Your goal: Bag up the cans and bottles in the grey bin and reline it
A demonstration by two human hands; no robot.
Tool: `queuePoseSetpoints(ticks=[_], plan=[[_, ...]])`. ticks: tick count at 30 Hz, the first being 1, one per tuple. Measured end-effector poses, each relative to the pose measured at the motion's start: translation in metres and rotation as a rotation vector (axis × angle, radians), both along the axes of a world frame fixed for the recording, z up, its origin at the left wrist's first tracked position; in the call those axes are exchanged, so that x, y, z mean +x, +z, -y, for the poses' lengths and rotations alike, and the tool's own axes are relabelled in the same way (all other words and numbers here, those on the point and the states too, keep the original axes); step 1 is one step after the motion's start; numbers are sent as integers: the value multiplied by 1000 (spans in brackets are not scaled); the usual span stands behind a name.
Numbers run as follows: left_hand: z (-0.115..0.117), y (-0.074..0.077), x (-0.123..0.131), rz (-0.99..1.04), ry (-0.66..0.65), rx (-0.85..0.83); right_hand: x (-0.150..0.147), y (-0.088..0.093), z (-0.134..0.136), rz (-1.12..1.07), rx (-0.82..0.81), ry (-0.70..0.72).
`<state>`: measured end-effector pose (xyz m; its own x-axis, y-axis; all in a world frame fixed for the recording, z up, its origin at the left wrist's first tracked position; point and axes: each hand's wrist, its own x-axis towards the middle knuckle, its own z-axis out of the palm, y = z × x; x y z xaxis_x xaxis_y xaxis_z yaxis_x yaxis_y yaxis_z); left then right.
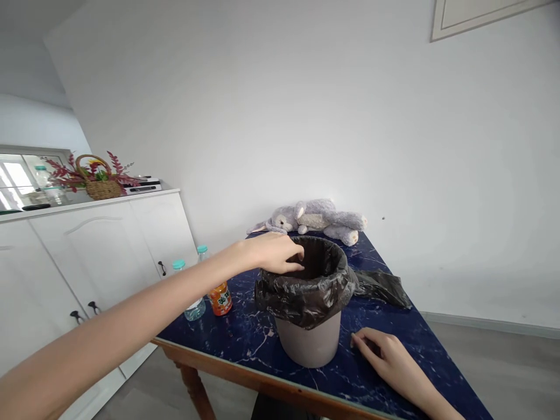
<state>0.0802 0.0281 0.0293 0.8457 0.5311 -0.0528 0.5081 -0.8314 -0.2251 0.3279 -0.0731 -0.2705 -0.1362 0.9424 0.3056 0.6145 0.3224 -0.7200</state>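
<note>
My left hand [280,252] reaches over the near left rim of a grey trash bin [308,344]. Its thumb and fingers are apart, and nothing shows between them. A black garbage bag [312,297] lines the bin, its edge folded down over the outside. The bottom of the bin's inside is hidden. To the right of the bin, my right hand [387,356] rests on the blue marbled tabletop [245,344] with its fingers curled in towards the thumb, holding nothing that I can see.
Behind the bin's right side lies a flat black plastic bag [382,287]. A clear bottle [195,309] and an orange-labelled bottle [221,298] stand left. A plush rabbit [312,217] lies at the table's far end. White cabinets [105,251] carry a flower basket [102,188].
</note>
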Motion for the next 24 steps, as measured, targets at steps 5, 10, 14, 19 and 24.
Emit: queuePoseSetpoints(ticks=[5, 10, 14, 19, 24], plan=[[-5, 28, -91, 377, 143, 356, 1, -3, -1, -12, -8, 5], [-41, 17, -225, 277, 604, 368, 1, -5, -1, 3, -11, -10], [-44, -21, -294, 289, 878, 147, 0, -6, -1, 17, -8, -21], [0, -58, -312, 370, 939, 241, 0, -4, 0, -4, 13, -22], [80, -35, -274, 639, 880, 604, 0, -1, 2, -15, 26, -30]])
